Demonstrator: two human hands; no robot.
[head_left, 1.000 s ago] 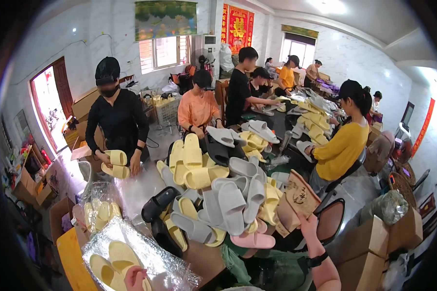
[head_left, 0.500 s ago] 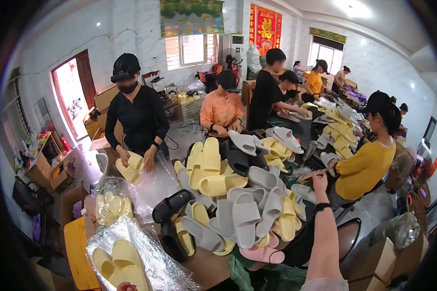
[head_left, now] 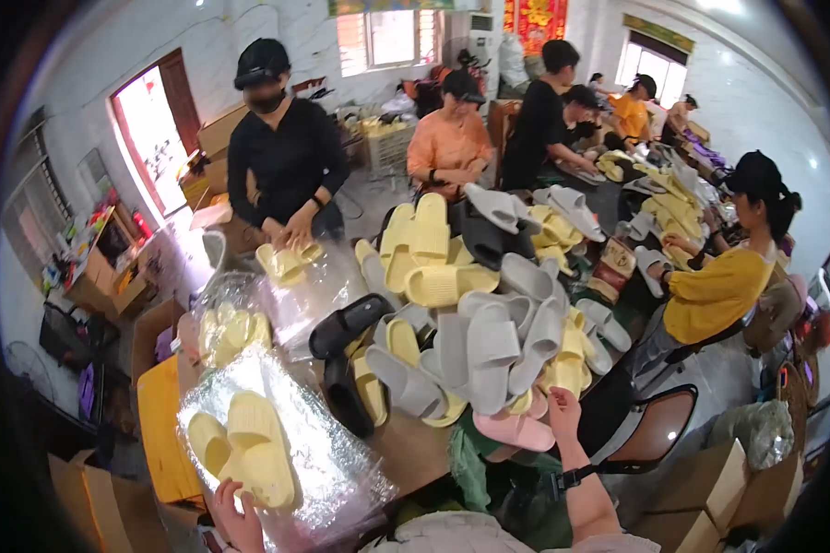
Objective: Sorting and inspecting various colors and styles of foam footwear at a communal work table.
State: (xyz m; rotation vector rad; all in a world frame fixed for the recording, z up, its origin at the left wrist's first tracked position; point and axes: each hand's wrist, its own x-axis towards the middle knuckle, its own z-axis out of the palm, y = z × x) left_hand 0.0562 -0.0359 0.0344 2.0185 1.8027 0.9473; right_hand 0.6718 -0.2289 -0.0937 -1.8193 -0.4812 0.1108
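L hand (head_left: pixel 235 516) at heel of yellow pair (head_left: pixel 266 465), grip can't tell; pair laid on film (head_left: pixel 337 461), prob. for easy reach; R hand (head_left: pixel 565 411) by pink slippers (head_left: pixel 514 429), grip unclear; slipper pile (head_left: pixel 493 355) heaped on surface (head_left: pixel 415 465), prob. saving space; clear bag (head_left: pixel 226 291) w/ yellow slippers (head_left: pixel 235 337); far crate (head_left: pixel 389 158), contents unclear.
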